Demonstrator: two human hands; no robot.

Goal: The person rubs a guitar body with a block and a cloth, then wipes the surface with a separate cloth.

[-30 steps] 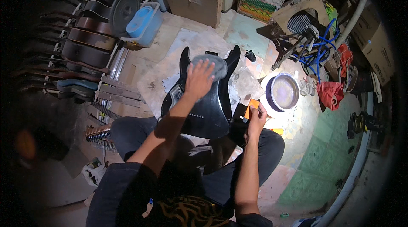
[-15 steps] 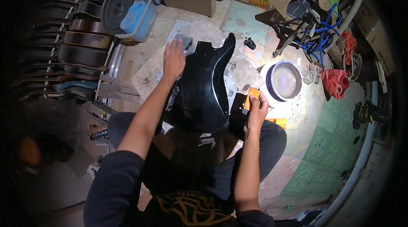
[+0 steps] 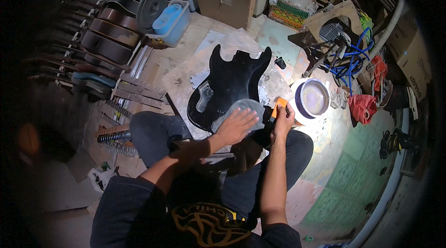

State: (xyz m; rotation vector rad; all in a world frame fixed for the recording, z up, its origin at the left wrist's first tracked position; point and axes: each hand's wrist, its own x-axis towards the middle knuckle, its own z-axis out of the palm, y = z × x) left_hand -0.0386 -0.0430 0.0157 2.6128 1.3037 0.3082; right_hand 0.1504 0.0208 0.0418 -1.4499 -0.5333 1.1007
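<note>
A glossy black electric guitar body (image 3: 231,78) lies in front of me with its two horns pointing away and a cut-out cavity at its left. Pressed flat on its near right end is my left hand (image 3: 238,125), fingers spread over a thin grey cloth-like sheet (image 3: 251,107). Just off the body's right edge, my right hand (image 3: 283,120) grips a small orange block (image 3: 279,105) with a dark end. Whatever lies in shadow beneath that block is too dark to make out.
A purple-rimmed round basin (image 3: 314,99) holding cloudy liquid stands beside my right knee. Tangled blue hose (image 3: 346,69) and a red bag (image 3: 362,108) lie farther right. Several guitar bodies (image 3: 108,46) are racked at left, near a clear plastic tub (image 3: 179,25). A worn board (image 3: 179,81) lies beneath the body.
My left hand has swept the grey sheet from the body's far left end to its near right end. Both horns now show. My right hand still grips the orange block; the view has shifted slightly.
</note>
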